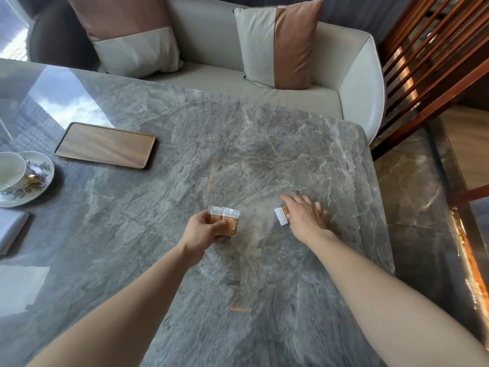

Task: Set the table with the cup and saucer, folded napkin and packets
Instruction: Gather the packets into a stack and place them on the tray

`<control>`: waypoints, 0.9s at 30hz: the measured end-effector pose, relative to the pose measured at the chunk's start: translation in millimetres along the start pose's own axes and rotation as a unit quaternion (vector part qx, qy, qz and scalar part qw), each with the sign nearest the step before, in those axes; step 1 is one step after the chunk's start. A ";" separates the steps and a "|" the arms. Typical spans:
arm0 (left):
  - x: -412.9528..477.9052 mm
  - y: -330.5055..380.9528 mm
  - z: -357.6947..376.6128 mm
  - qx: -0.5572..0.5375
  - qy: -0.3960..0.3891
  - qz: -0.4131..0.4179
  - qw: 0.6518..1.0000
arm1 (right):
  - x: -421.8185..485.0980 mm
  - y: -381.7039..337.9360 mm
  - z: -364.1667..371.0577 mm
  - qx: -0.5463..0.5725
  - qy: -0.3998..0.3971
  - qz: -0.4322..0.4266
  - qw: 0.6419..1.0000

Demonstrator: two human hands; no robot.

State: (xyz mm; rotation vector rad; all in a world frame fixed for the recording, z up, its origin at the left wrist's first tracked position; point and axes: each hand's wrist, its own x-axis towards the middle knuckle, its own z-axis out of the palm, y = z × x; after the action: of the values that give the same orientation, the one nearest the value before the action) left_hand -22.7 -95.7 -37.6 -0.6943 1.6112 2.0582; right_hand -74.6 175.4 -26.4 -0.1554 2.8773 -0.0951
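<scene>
The left hand (203, 229) pinches two packets (225, 218) in its fingers at mid-table (238, 128). At their 3 o'clock, the right hand (304, 215) lays straight, loosely spread fingers over a third packet (281, 216). Best to pinch its free edge, then carry all three toward the saucer (39, 186) at 9 o'clock.

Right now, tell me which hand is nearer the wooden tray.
Left. The left hand, holding two packets, is to the right of the tray and closer to the person. The right hand is farther right, touching a third packet.
</scene>
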 end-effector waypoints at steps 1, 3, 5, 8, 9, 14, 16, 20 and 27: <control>-0.7 0.1 -0.6 -0.002 0.001 -0.002 1.000 | 0.3 0.9 1.7 -0.008 0.004 -0.001 1.000; -1.5 -0.5 -2.0 0.000 0.005 -0.004 1.000 | -0.4 -0.6 4.5 -0.011 0.003 0.018 1.000; -2.1 -1.8 -3.8 0.006 0.007 -0.005 1.000 | -2.2 -3.5 6.6 -0.001 -0.002 0.048 0.999; -4.6 -3.7 -4.2 0.002 0.013 -0.003 1.000 | -7.1 -13.9 9.0 0.090 -0.017 0.051 0.994; -5.7 -4.3 -3.9 -0.003 0.017 -0.002 1.000 | -9.9 -20.3 8.2 0.141 -0.015 0.051 0.989; -10.4 -7.2 -0.7 -0.030 0.033 0.002 0.999 | -24.3 -67.1 3.2 0.308 0.003 0.045 0.950; -12.5 -7.9 0.2 -0.026 0.039 0.009 0.999 | -29.8 -87.5 3.7 0.360 0.015 0.038 0.932; -16.5 -6.7 -3.1 -0.006 0.046 0.012 0.999 | -35.2 -117.3 9.6 0.409 0.029 0.056 0.910; -28.7 1.0 -21.5 -0.027 0.042 0.018 0.999 | -39.1 -149.8 16.1 0.398 0.008 0.086 0.913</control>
State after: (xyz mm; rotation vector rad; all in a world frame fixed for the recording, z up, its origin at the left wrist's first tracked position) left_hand 1.7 -117.7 -23.2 -0.7864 1.6294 2.1307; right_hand -18.4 30.4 -20.3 0.2552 2.5983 -1.1967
